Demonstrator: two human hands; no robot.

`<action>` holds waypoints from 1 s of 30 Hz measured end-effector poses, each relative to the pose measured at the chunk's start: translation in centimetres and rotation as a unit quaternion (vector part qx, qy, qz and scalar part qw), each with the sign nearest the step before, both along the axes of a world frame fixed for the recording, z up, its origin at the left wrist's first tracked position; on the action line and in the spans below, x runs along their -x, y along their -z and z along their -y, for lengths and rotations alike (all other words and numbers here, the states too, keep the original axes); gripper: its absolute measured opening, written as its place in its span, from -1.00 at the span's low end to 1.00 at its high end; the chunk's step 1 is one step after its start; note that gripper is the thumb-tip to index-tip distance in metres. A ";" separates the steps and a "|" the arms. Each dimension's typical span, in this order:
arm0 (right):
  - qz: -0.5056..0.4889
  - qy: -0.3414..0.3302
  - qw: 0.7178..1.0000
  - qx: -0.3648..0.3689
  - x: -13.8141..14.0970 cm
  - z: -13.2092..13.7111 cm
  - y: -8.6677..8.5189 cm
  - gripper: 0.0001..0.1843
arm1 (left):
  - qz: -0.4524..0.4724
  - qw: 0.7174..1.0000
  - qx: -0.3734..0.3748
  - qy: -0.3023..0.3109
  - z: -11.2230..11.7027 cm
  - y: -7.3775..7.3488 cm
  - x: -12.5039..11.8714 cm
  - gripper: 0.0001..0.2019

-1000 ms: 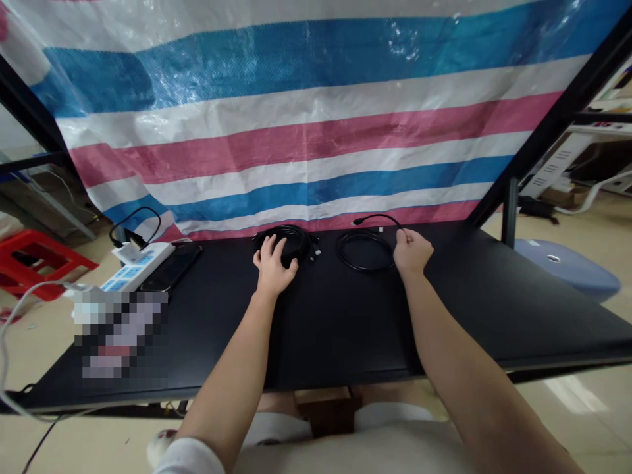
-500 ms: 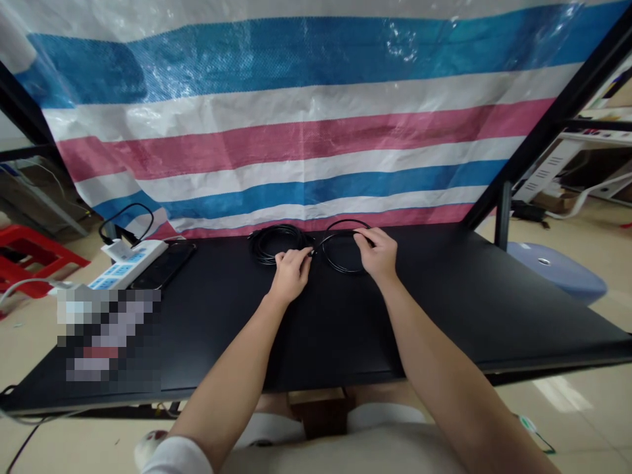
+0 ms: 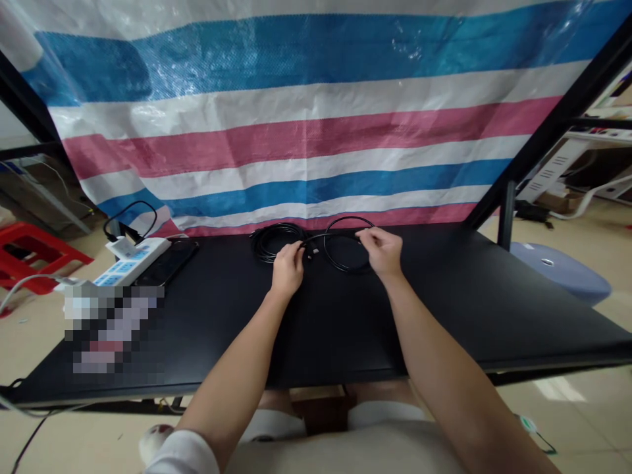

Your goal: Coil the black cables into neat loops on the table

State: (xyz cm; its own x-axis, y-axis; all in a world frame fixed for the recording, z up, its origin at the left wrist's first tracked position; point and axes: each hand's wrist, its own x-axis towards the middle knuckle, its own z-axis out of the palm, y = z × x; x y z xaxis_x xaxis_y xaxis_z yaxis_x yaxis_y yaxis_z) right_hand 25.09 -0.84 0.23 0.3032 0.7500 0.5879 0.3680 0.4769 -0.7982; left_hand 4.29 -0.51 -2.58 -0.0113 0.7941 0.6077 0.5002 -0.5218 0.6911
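Observation:
A thin black cable (image 3: 330, 236) runs between my two hands over the black tabletop. My left hand (image 3: 288, 268) pinches it beside a round coil of black cable (image 3: 266, 245) lying near the striped sheet. On the right, my right hand (image 3: 382, 250) is closed on the same cable, at the edge of a larger loose loop (image 3: 340, 266). A small connector end (image 3: 316, 250) with a light metal tip rests between the hands, just right of the coil.
To the left stand a white power strip (image 3: 133, 260) with plugs and a dark phone (image 3: 170, 263). A striped plastic sheet (image 3: 306, 125) hangs behind the table. A red stool (image 3: 42, 253) is at the far left, a blue-grey bin (image 3: 557, 270) at the right.
My left hand has shifted slightly left, and the cable between the hands now stretches longer above the table. The connector end shows now. The right hand has hardly moved.

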 end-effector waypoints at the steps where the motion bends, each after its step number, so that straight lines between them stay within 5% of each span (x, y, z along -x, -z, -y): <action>1: -0.059 -0.006 0.998 -0.012 -0.8 -0.3 0.2 -0.59 | 0.046 0.999 0.006 -0.007 0.1 -0.3 0.1 -0.87; 5: -0.302 0.044 0.952 -0.025 -4.6 -1.4 0.9 -0.47 | 0.269 0.962 0.037 -0.014 0.3 -1.5 0.4 -0.66; 9: -0.373 0.102 0.918 0.086 -6.5 -1.8 1.9 -0.66 | 0.465 0.881 0.086 0.025 0.1 -2.7 0.7 -0.49; 13: -0.252 0.146 0.946 0.144 -6.1 -2.2 3.1 -0.87 | 0.578 0.797 0.162 0.064 0.2 -3.9 2.1 -0.44; 17: 0.021 0.113 0.984 0.134 -5.6 -2.6 4.1 -0.73 | 0.630 0.742 0.206 0.095 0.7 -4.4 3.5 -0.42; 21: 0.316 0.035 0.943 0.098 -3.8 -2.5 5.0 -0.41 | 0.647 0.721 0.229 0.100 0.9 -4.2 3.6 -0.42; 24: 0.423 0.021 0.897 0.128 -2.0 -2.3 5.3 -0.57 | 0.638 0.722 0.247 0.106 0.8 -4.1 3.0 -0.43; 27: 0.409 0.036 0.893 0.185 -1.7 -2.4 5.2 -0.86 | 0.624 0.735 0.245 0.106 0.6 -4.1 2.6 -0.47; 30: 0.246 0.114 0.933 0.238 -3.2 -2.5 4.9 -0.91 | 0.617 0.750 0.220 0.094 0.2 -4.2 2.9 -0.58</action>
